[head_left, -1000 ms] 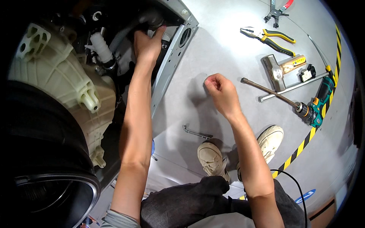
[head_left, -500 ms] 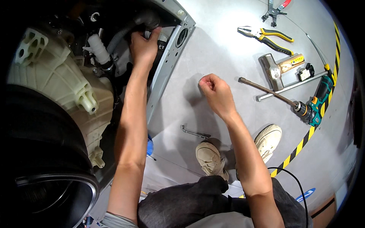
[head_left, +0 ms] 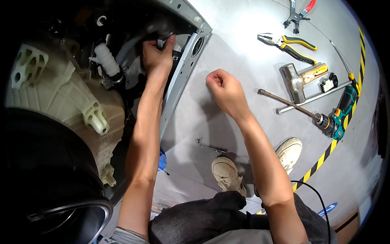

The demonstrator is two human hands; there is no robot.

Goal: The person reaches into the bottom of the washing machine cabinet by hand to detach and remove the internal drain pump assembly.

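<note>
My left hand (head_left: 157, 59) reaches inside an opened washing machine, its fingers and thumb closed around the lower end of a dark ribbed hose (head_left: 159, 25). Just right of that hand runs the cabinet's grey metal edge (head_left: 183, 77), with a round opening near its top. Left of the hand a white ribbed plastic fitting (head_left: 106, 59) is held by a clamp. Farther left lies the cream plastic tub (head_left: 77, 99). My right hand (head_left: 227, 92) hovers above the grey floor with curled fingers; whatever they hold, if anything, is hidden.
On the floor at right lie pliers (head_left: 288, 46), red-handled pliers (head_left: 296, 17), a hammer (head_left: 294, 83), a metal bar (head_left: 286, 110), a small black-and-white part (head_left: 328, 83) and a drill (head_left: 337, 122) with a long bit. A small wrench (head_left: 210, 146) lies near my shoes.
My right hand has shifted slightly up and left, still curled. The left hand keeps its grip at the hose end. The view has moved a little.
</note>
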